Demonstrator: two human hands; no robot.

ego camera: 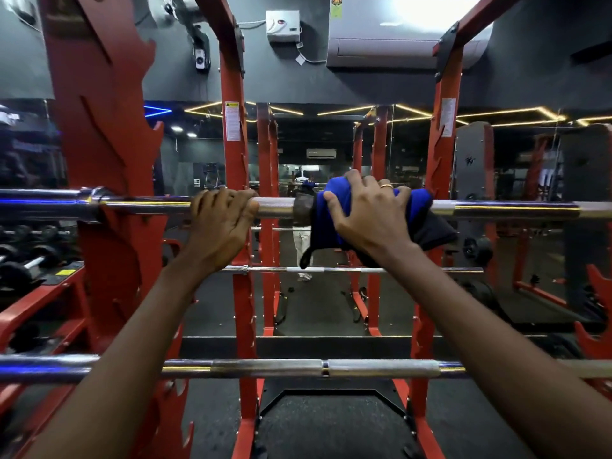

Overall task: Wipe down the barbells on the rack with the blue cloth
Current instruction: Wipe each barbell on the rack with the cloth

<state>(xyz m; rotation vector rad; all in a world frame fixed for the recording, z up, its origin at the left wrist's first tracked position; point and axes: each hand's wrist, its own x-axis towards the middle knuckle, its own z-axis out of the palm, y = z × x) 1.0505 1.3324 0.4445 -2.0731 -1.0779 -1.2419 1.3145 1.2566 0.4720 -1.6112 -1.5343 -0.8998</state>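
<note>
- The right hand [367, 210] lies over the blue cloth [334, 223], fingers curled across the top and thumb reaching down the near side, so the fabric is clamped round the upper barbell [278, 207]; that wrap probably lets one stroke clean most of the shaft's circumference
- Under this hand the cloth is bunched over the bar, with a blue flap and a darker fold hanging loose below, just to the inner side of the wrist; the slack looks like spare fabric, not in contact with metal
- The left hand [223, 213] grips the bare shaft well to the left of the cloth, fingers curled over the top, most likely to stop the bar rolling or sliding in its hooks while the other hand rubs
- Between the two hands a short stretch of dull knurled steel shows; beyond each hand the bar runs on to the red rack [235, 160] uprights that carry it
- Below both forearms sits a lower barbell [324, 368], and a thinner one beyond the wrists, neither touched, so by my reading more wiping remains
- A mirror [318, 154] faces the hands
</note>
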